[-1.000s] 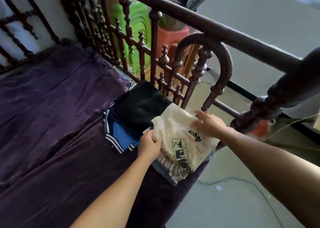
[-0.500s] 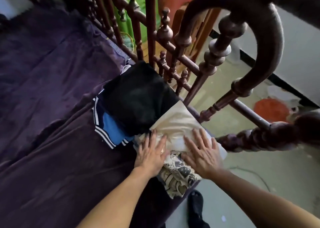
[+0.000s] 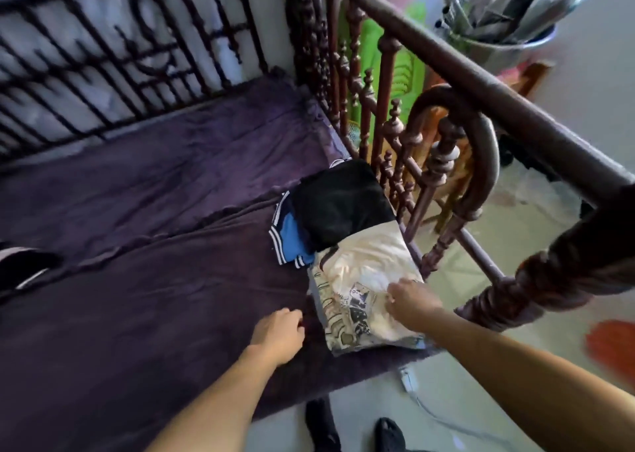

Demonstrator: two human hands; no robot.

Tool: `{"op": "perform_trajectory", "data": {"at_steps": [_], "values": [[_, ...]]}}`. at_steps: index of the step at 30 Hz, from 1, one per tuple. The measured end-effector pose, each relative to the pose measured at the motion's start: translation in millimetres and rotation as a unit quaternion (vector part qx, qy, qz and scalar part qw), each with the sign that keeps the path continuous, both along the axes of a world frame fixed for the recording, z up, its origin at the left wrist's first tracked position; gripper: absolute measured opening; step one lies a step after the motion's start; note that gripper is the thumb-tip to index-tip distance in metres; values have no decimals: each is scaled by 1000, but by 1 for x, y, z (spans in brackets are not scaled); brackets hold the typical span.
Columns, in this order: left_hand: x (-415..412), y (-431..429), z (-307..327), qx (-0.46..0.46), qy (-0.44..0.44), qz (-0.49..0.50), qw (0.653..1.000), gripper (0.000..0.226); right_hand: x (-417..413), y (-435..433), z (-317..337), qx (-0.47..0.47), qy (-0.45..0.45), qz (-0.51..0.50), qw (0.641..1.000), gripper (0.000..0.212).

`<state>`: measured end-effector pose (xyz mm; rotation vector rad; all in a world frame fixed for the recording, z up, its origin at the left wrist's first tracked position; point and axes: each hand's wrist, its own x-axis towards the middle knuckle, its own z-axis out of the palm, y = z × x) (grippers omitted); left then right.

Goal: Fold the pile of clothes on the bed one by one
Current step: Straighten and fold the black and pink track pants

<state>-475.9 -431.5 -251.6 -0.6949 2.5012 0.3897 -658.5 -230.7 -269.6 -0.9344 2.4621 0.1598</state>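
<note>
The cream printed shirt lies folded at the near right corner of the bed, with its dark graphic facing up. A grey-blue edge of cloth shows beneath it along its left and near sides. Just behind it and touching it is one folded black garment. That garment rests partly over one blue garment with white stripes, which sticks out to the left. That makes three folded pieces that can be counted, packed together against the turned wooden railing.

The right hand rests on the near right part of the cream shirt with its fingers bent. Whether it pinches the cloth cannot be told. The left hand is over the purple sheet just left of the shirt, apart from it. It is released, its fingers loosely bent and grasping nothing.

The cream shirt's right side comes up to the railing and its near side almost reaches the mattress edge. To the left and behind, the purple sheet stretches wide, creased, up to a dark metal grille at the far side. One black-and-white item lies at the far left edge of view.

On the floor below the mattress edge are two feet in dark footwear and a white cable. An orange object, blurred, lies on the floor to the right. Beyond the railing stand green plastic furniture and a metal pot of utensils.
</note>
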Motion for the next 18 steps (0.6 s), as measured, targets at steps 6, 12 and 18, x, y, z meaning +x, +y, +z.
{"op": "perform_trajectory", "data": {"at_steps": [6,12,18], "values": [[90,-20,72,-54,84,115,988,27,44,-75,76,-107,22,151,982,33],[212,-58,129,-134,150,214,956,24,162,-174,135,-193,56,303,931,29],[378,-98,172,-196,158,286,925,25,309,-261,177,-234,67,402,883,28]]}}
